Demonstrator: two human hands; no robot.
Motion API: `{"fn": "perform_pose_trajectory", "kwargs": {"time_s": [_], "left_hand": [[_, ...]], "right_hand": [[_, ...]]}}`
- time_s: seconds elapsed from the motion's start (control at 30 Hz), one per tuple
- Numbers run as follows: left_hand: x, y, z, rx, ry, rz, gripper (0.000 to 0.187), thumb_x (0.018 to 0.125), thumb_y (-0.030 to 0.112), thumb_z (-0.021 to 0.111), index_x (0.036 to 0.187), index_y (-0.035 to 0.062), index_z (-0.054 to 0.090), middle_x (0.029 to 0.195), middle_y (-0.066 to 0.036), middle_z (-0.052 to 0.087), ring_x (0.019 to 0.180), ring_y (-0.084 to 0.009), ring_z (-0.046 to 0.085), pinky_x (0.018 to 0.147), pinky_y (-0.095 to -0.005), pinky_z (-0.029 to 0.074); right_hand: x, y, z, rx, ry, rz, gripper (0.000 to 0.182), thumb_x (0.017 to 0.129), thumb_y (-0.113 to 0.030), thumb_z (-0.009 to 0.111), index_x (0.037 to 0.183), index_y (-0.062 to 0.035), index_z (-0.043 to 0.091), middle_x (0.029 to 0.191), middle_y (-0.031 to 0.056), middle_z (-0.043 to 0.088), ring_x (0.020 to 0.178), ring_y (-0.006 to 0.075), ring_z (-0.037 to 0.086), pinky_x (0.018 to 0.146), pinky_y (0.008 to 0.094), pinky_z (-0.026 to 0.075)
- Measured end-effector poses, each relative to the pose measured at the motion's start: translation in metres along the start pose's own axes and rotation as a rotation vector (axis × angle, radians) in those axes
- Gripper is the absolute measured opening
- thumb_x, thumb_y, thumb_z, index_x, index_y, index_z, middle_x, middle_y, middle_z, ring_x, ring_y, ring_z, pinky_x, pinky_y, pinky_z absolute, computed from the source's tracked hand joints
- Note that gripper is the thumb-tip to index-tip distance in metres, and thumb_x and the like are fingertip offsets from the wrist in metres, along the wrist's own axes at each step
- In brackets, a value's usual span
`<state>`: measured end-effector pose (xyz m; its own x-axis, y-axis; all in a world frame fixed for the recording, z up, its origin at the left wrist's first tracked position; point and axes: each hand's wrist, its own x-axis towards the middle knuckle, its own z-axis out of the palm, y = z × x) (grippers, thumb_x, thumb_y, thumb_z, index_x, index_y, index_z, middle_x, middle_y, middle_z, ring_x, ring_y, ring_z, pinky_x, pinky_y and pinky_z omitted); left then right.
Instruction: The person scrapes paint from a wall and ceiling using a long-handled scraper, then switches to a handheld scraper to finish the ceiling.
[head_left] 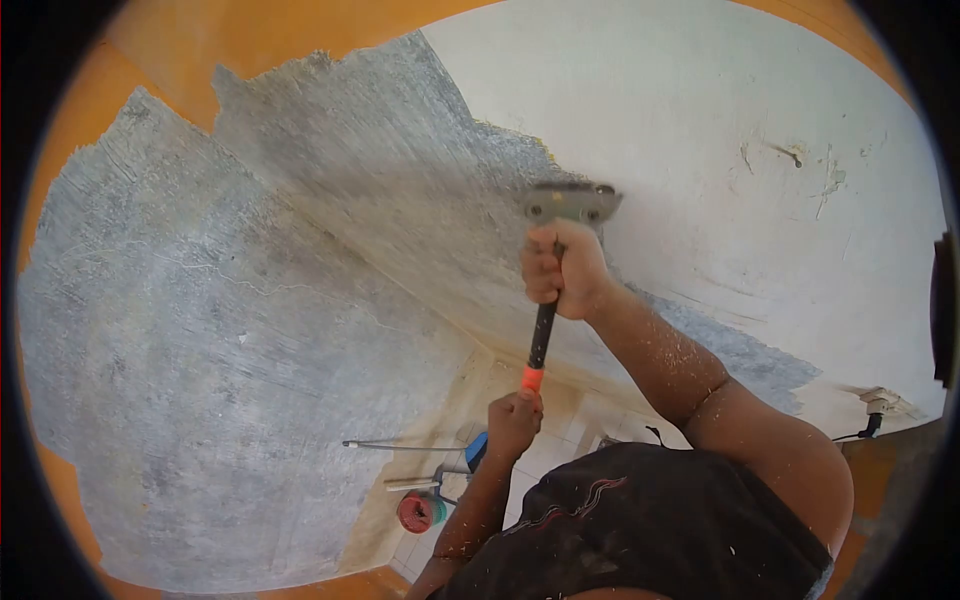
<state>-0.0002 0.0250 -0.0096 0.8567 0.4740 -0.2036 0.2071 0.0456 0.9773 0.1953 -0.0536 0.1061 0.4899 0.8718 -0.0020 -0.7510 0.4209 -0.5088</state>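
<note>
A long-handled wall scraper [542, 335] is in both my hands, its wide head [575, 204] against the wall where bare grey meets white paint. My right hand [568, 268] wraps the black shaft just below the head. Lower down, my left hand [515, 425] is closed round the handle by its orange band. The head looks slightly smeared by motion, and its blade edge is hard to make out. White flakes stick to my right forearm and dark shirt.
Grey scraped wall [220, 330] spreads left, bordered by orange paint [180, 50]. White painted wall [700, 90] with a small hole lies right. A socket with a plug [876, 408] is at lower right. On the floor are a red container [416, 512] and a blue object [477, 451].
</note>
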Motion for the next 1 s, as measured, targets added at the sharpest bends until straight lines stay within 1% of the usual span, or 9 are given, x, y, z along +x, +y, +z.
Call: {"fn": "perform_pose_trajectory", "kwargs": {"time_s": [0.1, 0.13, 0.23, 0.37, 0.57, 0.73, 0.83, 0.87, 1.0], "left_hand": [[0.004, 0.013, -0.014, 0.027, -0.006, 0.030, 0.041, 0.090, 0.031, 0.047, 0.061, 0.0025, 0.052, 0.050, 0.000, 0.045, 0.042, -0.0061, 0.040, 0.039, -0.0215, 0.030], [0.004, 0.005, -0.010, 0.094, 0.036, 0.144, 0.040, 0.090, 0.030, 0.048, 0.061, 0.0028, 0.052, 0.050, 0.000, 0.045, 0.042, -0.0059, 0.040, 0.040, -0.0212, 0.031], [-0.006, -0.013, 0.014, -0.045, -0.023, -0.051, 0.039, 0.090, 0.029, 0.047, 0.060, 0.0032, 0.052, 0.050, 0.000, 0.045, 0.043, -0.0055, 0.040, 0.040, -0.0214, 0.031], [-0.005, -0.041, 0.012, 0.002, -0.090, -0.069, 0.040, 0.090, 0.028, 0.047, 0.059, 0.0035, 0.051, 0.050, 0.001, 0.045, 0.042, -0.0056, 0.040, 0.040, -0.0215, 0.031], [-0.006, -0.010, -0.012, 0.073, 0.029, -0.023, 0.039, 0.089, 0.027, 0.049, 0.057, 0.0043, 0.049, 0.048, 0.002, 0.043, 0.040, -0.0054, 0.039, 0.039, -0.0206, 0.030], [-0.001, -0.069, 0.013, 0.053, -0.062, 0.018, 0.033, 0.087, 0.029, 0.054, 0.066, 0.0031, 0.051, 0.055, -0.001, 0.048, 0.049, -0.0078, 0.047, 0.047, -0.0241, 0.038], [0.005, -0.114, 0.017, 0.282, -0.137, -0.021, 0.035, 0.083, 0.033, 0.058, 0.070, 0.0008, 0.054, 0.056, -0.004, 0.051, 0.052, -0.0118, 0.050, 0.052, -0.0275, 0.041], [0.009, -0.125, 0.013, 0.599, -0.190, -0.011, 0.038, 0.079, 0.037, 0.062, 0.075, -0.0003, 0.057, 0.058, -0.007, 0.056, 0.055, -0.0149, 0.053, 0.055, -0.0299, 0.043], [0.026, -0.172, 0.017, 0.547, -0.301, -0.104, 0.037, 0.076, 0.036, 0.064, 0.069, -0.0002, 0.056, 0.058, -0.008, 0.057, 0.056, -0.0167, 0.055, 0.055, -0.0307, 0.043]], "right_hand": [[0.001, -0.008, 0.017, 0.038, -0.030, -0.034, 0.032, 0.077, -0.021, 0.049, 0.053, -0.0174, 0.027, 0.048, -0.0054, 0.028, 0.037, 0.0063, 0.022, 0.037, 0.0233, 0.019], [0.001, -0.008, 0.014, 0.043, -0.033, -0.042, 0.032, 0.077, -0.021, 0.049, 0.053, -0.0174, 0.027, 0.048, -0.0054, 0.028, 0.037, 0.0063, 0.022, 0.037, 0.0233, 0.019], [-0.006, 0.003, -0.012, -0.016, -0.042, -0.002, 0.032, 0.077, -0.021, 0.049, 0.053, -0.0174, 0.027, 0.048, -0.0053, 0.028, 0.037, 0.0064, 0.022, 0.037, 0.0239, 0.020], [-0.004, 0.008, -0.026, -0.047, 0.021, 0.083, 0.032, 0.080, -0.025, 0.045, 0.053, -0.0188, 0.028, 0.047, -0.0067, 0.027, 0.037, 0.0055, 0.020, 0.037, 0.0229, 0.020], [0.002, 0.011, -0.019, 0.084, -0.071, 0.052, 0.031, 0.078, -0.021, 0.047, 0.054, -0.0179, 0.028, 0.049, -0.0057, 0.028, 0.038, 0.0061, 0.022, 0.038, 0.0238, 0.020], [-0.011, 0.035, -0.062, 0.080, -0.130, 0.097, 0.030, 0.081, -0.023, 0.048, 0.056, -0.0166, 0.033, 0.051, -0.0042, 0.033, 0.040, 0.0074, 0.027, 0.040, 0.0239, 0.025], [-0.038, 0.069, -0.086, -0.205, 0.091, 0.072, 0.027, 0.082, -0.024, 0.049, 0.059, -0.0146, 0.039, 0.054, -0.0031, 0.037, 0.044, 0.0093, 0.036, 0.046, 0.0245, 0.031], [-0.045, 0.080, -0.095, -0.230, 0.203, 0.074, 0.025, 0.082, -0.021, 0.051, 0.060, -0.0135, 0.041, 0.055, -0.0021, 0.038, 0.046, 0.0103, 0.038, 0.048, 0.0251, 0.032], [-0.056, 0.111, -0.155, -0.185, 0.468, 0.059, 0.026, 0.079, -0.014, 0.056, 0.058, -0.0129, 0.041, 0.051, -0.0014, 0.037, 0.044, 0.0101, 0.035, 0.046, 0.0263, 0.031]]}}
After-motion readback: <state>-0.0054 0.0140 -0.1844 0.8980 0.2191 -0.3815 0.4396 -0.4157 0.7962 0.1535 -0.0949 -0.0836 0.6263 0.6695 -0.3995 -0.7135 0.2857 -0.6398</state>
